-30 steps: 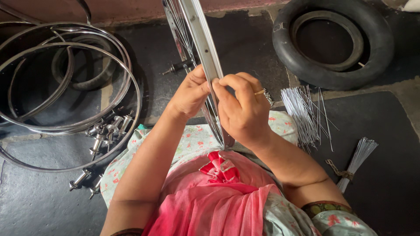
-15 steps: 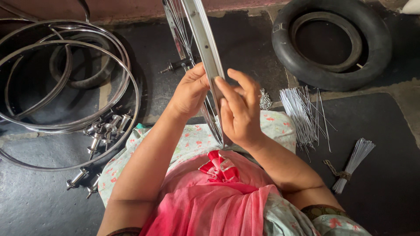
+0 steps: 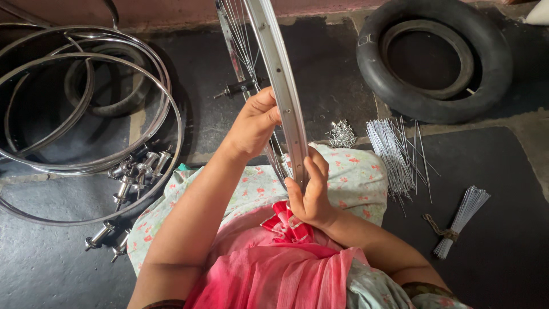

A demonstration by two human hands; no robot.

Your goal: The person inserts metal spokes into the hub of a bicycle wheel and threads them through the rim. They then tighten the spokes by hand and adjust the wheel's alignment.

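Observation:
A shiny metal wheel rim (image 3: 273, 51) with thin spokes (image 3: 240, 40) stands upright on my lap, running from the top of the view down to my hands. Its hub and axle (image 3: 240, 88) show to the left of the rim. My left hand (image 3: 254, 123) grips the rim's left side, fingers curled around it. Lower down, my right hand (image 3: 310, 191) holds the rim's edge with the thumb pressed on its outer face. I wear floral cloth (image 3: 354, 180) and a pink garment.
Several bare rims (image 3: 86, 137) lie stacked at the left with loose hubs (image 3: 134, 174) beside them. A black tyre (image 3: 434, 60) lies at the top right. Loose spokes (image 3: 394, 151), a tied spoke bundle (image 3: 460, 220) and a pile of nipples (image 3: 342, 134) lie on the dark floor.
My right hand slid down the rim toward my lap and away from my left hand. The rim shifted slightly in my grasp; the left hand stays on it.

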